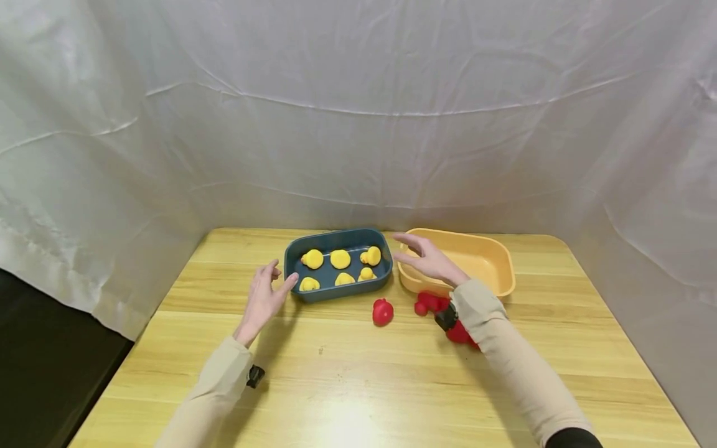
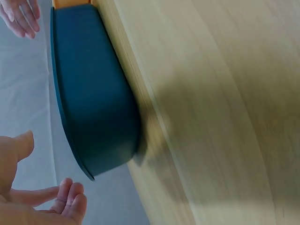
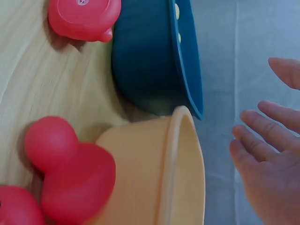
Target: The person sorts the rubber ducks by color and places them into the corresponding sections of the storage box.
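My left hand [image 1: 264, 297] hovers at the left end of a dark blue bin [image 1: 347, 290], thumb and fingers spread apart and holding nothing. Inside that bin lie several yellow rubber ducks [image 1: 340, 259]. Over the left rim of an orange bin [image 1: 482, 261], close to the blue one, is my right hand [image 1: 428, 258]; its fingers are extended with nothing in them. A red rubber duck [image 1: 383, 312] lies on its side in front of the blue bin. More red ducks [image 3: 77, 173] sit before the orange bin, partly hidden in the head view by my right forearm.
The two bins stand side by side near the back of the wooden table [image 1: 336, 367]. A pale grey curtain [image 1: 381, 124] hangs behind and at both sides. Beyond the table's left edge is a dark surface [image 1: 50, 348].
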